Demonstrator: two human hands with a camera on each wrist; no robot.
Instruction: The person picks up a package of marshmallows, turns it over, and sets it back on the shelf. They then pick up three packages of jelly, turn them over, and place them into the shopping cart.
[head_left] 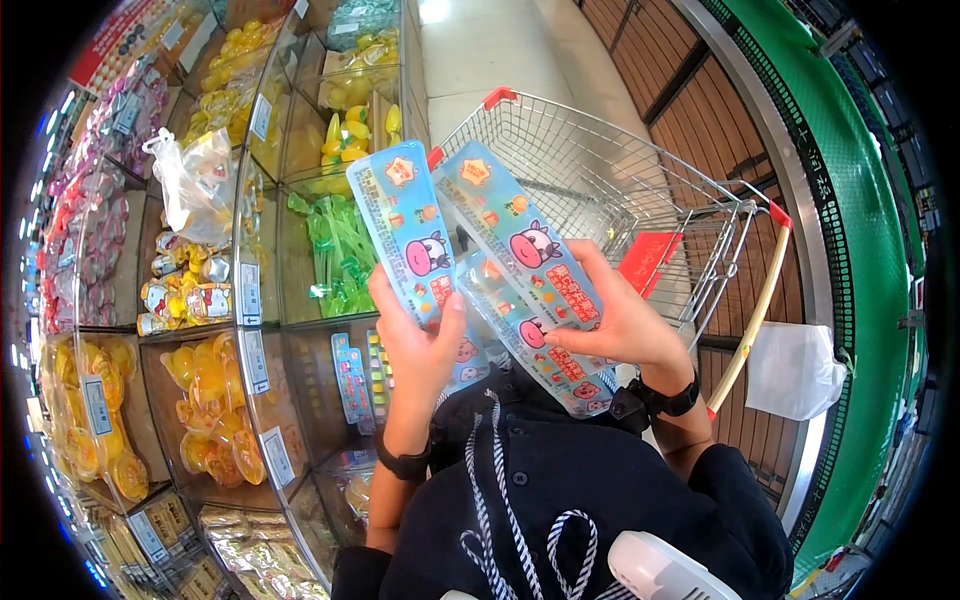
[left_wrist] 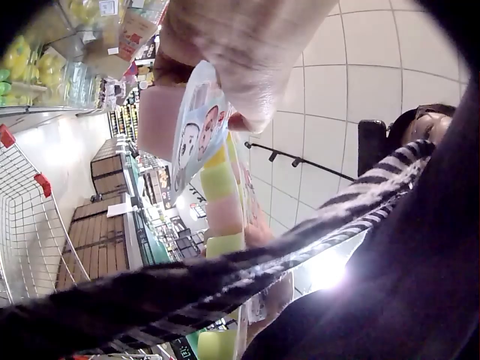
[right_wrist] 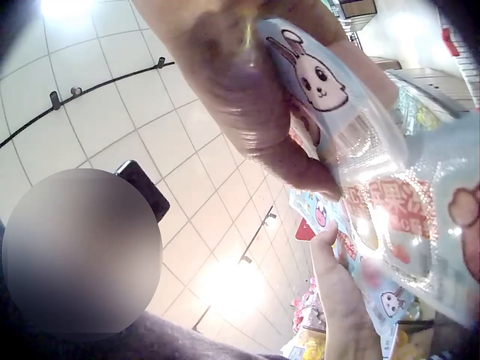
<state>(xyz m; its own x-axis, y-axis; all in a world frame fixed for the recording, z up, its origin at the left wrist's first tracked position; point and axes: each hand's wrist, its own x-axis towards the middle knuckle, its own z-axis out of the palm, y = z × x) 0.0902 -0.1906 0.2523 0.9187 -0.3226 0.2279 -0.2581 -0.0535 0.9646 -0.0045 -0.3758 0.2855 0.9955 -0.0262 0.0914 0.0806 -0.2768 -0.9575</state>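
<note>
Between the thumb and fingers of my left hand (head_left: 422,345) is a long blue-topped strip of jelly cups (head_left: 400,215) printed with a cow. My right hand (head_left: 635,325) grips a similar strip (head_left: 505,220), with another strip (head_left: 575,385) overlapping below it, the thumb lying on the lower one. All three tilt in front of my body. In the left wrist view, pink cups (left_wrist: 159,120) and green cups (left_wrist: 219,182) bulge from the strips' undersides. A rabbit print (right_wrist: 321,81) shows beside my right hand in the right wrist view.
Divided shelf bins (head_left: 262,290) on the left hold bagged sweets, green packs (head_left: 335,250) and similar strips (head_left: 352,380). A wire shopping cart (head_left: 580,150) stands ahead to the right. A white plastic bag (head_left: 795,370) hangs by the green-edged counter (head_left: 850,450).
</note>
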